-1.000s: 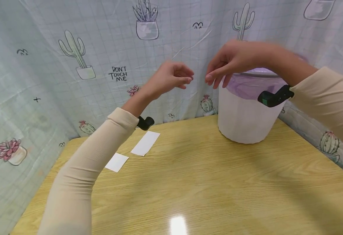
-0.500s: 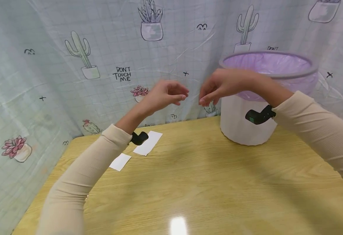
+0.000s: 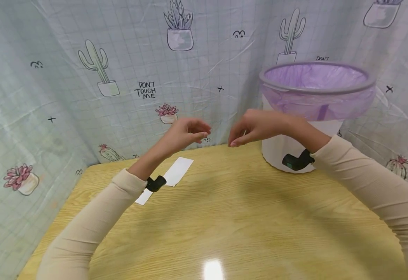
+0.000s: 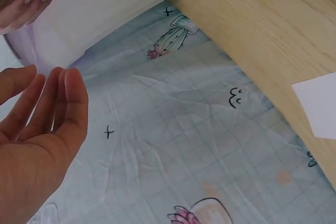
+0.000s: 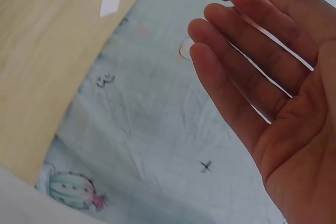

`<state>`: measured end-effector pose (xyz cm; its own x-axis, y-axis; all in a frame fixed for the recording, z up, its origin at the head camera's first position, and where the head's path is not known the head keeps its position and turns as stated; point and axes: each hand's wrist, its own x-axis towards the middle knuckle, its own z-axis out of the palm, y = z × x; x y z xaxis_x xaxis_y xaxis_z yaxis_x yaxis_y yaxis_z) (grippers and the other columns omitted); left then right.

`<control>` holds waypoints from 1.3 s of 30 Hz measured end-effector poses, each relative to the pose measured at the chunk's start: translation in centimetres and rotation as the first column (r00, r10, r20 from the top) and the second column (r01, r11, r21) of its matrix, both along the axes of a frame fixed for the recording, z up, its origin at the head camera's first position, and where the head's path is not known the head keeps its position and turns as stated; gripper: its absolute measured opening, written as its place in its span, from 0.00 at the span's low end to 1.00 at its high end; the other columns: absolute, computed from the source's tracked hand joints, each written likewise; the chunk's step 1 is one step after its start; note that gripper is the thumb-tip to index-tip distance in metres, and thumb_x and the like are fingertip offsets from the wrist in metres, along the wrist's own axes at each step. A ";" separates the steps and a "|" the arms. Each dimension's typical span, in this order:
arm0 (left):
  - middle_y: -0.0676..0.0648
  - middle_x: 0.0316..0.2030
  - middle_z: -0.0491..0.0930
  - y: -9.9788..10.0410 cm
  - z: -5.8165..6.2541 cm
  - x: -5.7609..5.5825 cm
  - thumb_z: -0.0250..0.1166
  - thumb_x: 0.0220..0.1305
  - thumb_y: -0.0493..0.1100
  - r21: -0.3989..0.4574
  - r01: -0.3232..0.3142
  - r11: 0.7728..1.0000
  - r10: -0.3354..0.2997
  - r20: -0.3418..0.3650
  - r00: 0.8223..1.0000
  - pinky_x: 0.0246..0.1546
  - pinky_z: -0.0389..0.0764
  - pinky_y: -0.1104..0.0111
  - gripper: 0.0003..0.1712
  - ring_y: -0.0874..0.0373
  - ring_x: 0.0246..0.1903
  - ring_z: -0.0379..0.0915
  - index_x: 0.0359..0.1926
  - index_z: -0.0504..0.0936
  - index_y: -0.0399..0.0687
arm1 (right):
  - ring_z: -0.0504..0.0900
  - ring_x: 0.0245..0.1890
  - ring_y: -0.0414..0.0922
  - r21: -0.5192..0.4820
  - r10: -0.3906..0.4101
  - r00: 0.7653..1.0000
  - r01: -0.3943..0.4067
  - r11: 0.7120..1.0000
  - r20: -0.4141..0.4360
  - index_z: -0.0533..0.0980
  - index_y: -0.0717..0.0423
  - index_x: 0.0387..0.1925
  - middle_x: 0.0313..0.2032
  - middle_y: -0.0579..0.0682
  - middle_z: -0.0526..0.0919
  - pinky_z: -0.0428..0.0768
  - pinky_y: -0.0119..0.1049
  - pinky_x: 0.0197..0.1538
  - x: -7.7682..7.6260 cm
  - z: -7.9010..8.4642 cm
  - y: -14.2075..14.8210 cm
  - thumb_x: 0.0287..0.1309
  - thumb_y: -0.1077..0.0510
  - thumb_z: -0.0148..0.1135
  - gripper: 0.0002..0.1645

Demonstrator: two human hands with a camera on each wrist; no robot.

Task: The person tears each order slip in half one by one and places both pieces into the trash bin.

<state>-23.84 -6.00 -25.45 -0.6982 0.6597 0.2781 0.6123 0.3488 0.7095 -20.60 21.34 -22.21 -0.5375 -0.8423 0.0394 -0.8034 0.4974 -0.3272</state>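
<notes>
Both hands hover over the back of the wooden table, facing each other with a gap between them. My left hand [image 3: 183,135] has loosely bent fingers and holds nothing; its bare palm shows in the left wrist view. To the right, my right hand [image 3: 260,126] hangs with relaxed fingers in front of the white bin [image 3: 277,149], and in the right wrist view its palm holds nothing. Two pieces of white paper lie on the table below the left wrist: a longer strip [image 3: 178,171] and a smaller piece [image 3: 143,197], partly covered by the left arm.
The bin stands at the back right of the table [image 3: 204,225], lined with a purple bag [image 3: 316,103] under a grey rim. Behind it hangs a curtain [image 3: 204,70] printed with cacti. Each wrist wears a black camera mount, such as the right mount [image 3: 296,160].
Both hands have come down from higher up, and the right hand has moved left off the bin's rim, which now shows whole. The left arm now covers more of the small paper.
</notes>
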 end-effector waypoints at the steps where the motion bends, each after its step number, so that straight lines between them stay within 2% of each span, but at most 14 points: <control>1: 0.42 0.47 0.87 -0.2 -0.2 0.1 0.64 0.71 0.36 -0.003 -0.005 1.000 0.005 -0.002 1.000 0.46 0.85 0.58 0.12 0.53 0.41 0.85 0.52 0.84 0.37 | 0.87 0.40 0.35 -0.009 0.012 1.000 -0.012 1.000 0.004 0.87 0.47 0.44 0.39 0.36 0.88 0.85 0.34 0.45 0.0 -0.4 -0.2 0.71 0.51 0.63 0.10; 6: 0.43 0.47 0.87 -1.1 -1.1 0.6 0.64 0.72 0.36 -0.010 -0.013 1.000 0.013 -0.018 1.000 0.44 0.85 0.60 0.12 0.53 0.42 0.85 0.53 0.84 0.38 | 0.88 0.43 0.37 -0.056 0.050 0.998 -0.048 0.997 0.035 0.87 0.49 0.46 0.42 0.38 0.89 0.85 0.34 0.47 -0.3 -2.5 -0.8 0.72 0.52 0.62 0.11; 13: 0.44 0.49 0.86 -2.3 -2.3 1.2 0.64 0.72 0.36 -0.013 -0.049 0.999 0.049 -0.022 0.999 0.45 0.85 0.61 0.12 0.53 0.44 0.85 0.54 0.84 0.40 | 0.87 0.45 0.36 -0.100 0.031 0.998 -0.026 0.995 0.055 0.86 0.49 0.48 0.44 0.40 0.88 0.84 0.35 0.49 -0.8 -5.3 -1.1 0.72 0.54 0.62 0.10; 17: 0.43 0.48 0.86 -3.0 -3.0 1.1 0.64 0.72 0.36 -0.009 -0.068 0.998 0.068 -0.021 0.997 0.45 0.85 0.58 0.13 0.52 0.44 0.85 0.54 0.84 0.40 | 0.87 0.45 0.37 -0.134 0.032 0.999 -0.027 0.991 0.035 0.86 0.50 0.48 0.45 0.42 0.88 0.84 0.35 0.49 -1.2 -6.6 -1.3 0.72 0.55 0.62 0.10; 22: 0.43 0.48 0.86 -3.9 -4.2 0.6 0.64 0.72 0.36 -0.012 -0.089 0.996 0.089 -0.031 0.996 0.43 0.85 0.61 0.12 0.52 0.43 0.85 0.53 0.84 0.40 | 0.87 0.46 0.40 -0.189 0.063 0.998 -0.063 0.980 -0.002 0.86 0.53 0.47 0.46 0.48 0.89 0.85 0.36 0.47 -1.7 -8.1 -2.2 0.71 0.57 0.63 0.10; 26: 0.42 0.48 0.86 -4.4 -5.0 0.4 0.64 0.72 0.36 -0.029 -0.107 0.994 0.107 -0.024 0.994 0.44 0.85 0.59 0.12 0.51 0.44 0.85 0.53 0.84 0.40 | 0.87 0.46 0.40 -0.184 0.070 0.997 -0.071 0.980 -0.013 0.85 0.54 0.49 0.48 0.48 0.88 0.85 0.35 0.48 -2.2 -9.2 -3.1 0.72 0.57 0.62 0.10; 31: 0.42 0.49 0.86 -5.0 -5.9 0.1 0.63 0.72 0.36 -0.053 -0.136 0.989 0.135 -0.016 0.991 0.44 0.85 0.57 0.13 0.50 0.46 0.85 0.55 0.83 0.41 | 0.85 0.49 0.42 -0.159 0.034 0.999 -0.040 0.987 -0.041 0.84 0.52 0.50 0.51 0.47 0.86 0.84 0.38 0.49 -2.8 -10.4 -4.0 0.72 0.57 0.61 0.11; 35: 0.42 0.50 0.85 -5.5 -6.8 -0.2 0.63 0.73 0.37 -0.094 -0.157 0.983 0.156 -0.024 0.988 0.44 0.84 0.59 0.14 0.49 0.48 0.84 0.57 0.82 0.41 | 0.84 0.50 0.45 -0.149 0.018 0.998 -0.028 0.988 -0.068 0.84 0.53 0.50 0.52 0.49 0.86 0.85 0.42 0.49 -3.7 -11.6 -4.9 0.71 0.57 0.62 0.10; 39: 0.42 0.51 0.85 -5.9 -7.5 -0.3 0.62 0.74 0.38 -0.135 -0.171 0.976 0.172 -0.004 0.985 0.47 0.83 0.57 0.15 0.48 0.51 0.83 0.58 0.81 0.40 | 0.84 0.51 0.48 -0.128 0.016 0.997 -0.025 0.991 -0.075 0.84 0.53 0.50 0.52 0.49 0.86 0.84 0.44 0.49 -4.8 -12.7 -5.8 0.71 0.57 0.62 0.10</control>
